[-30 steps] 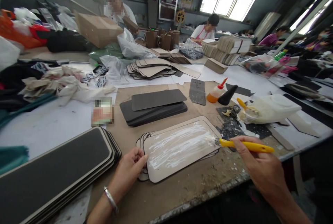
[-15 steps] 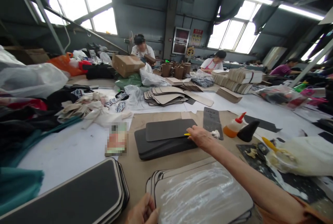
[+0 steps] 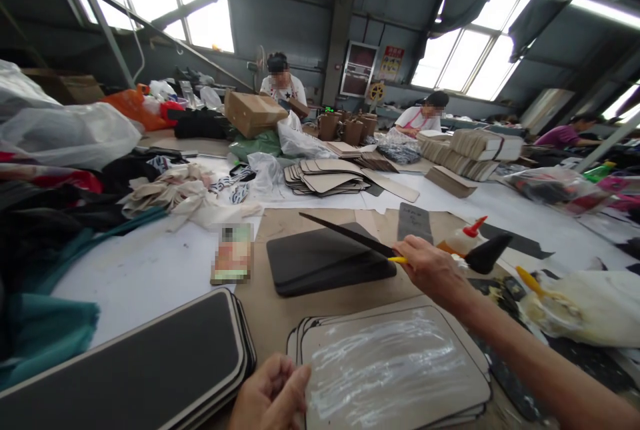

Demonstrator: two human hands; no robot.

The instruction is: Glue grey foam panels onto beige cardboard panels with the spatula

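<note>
My right hand (image 3: 431,271) reaches forward and pinches the edge of a dark grey sheet (image 3: 345,234), lifting it off the small stack of dark sheets (image 3: 320,260); the yellow brush handle (image 3: 398,259) is still in the same hand. At the bottom edge my left hand (image 3: 273,393) rests with curled fingers on the left corner of a stack of tan boards (image 3: 395,367), whose top board is streaked with white glue.
A stack of finished dark panels (image 3: 135,370) lies at lower left. Right of the hand are a glue bottle with a red tip (image 3: 463,240), a black cone (image 3: 487,253) and a white glue bag (image 3: 575,313). Cloth piles crowd the left; other workers sit beyond.
My right hand left the glued board, reached to the dark stack and now lifts its top sheet by the right edge. The view tilted up.
</note>
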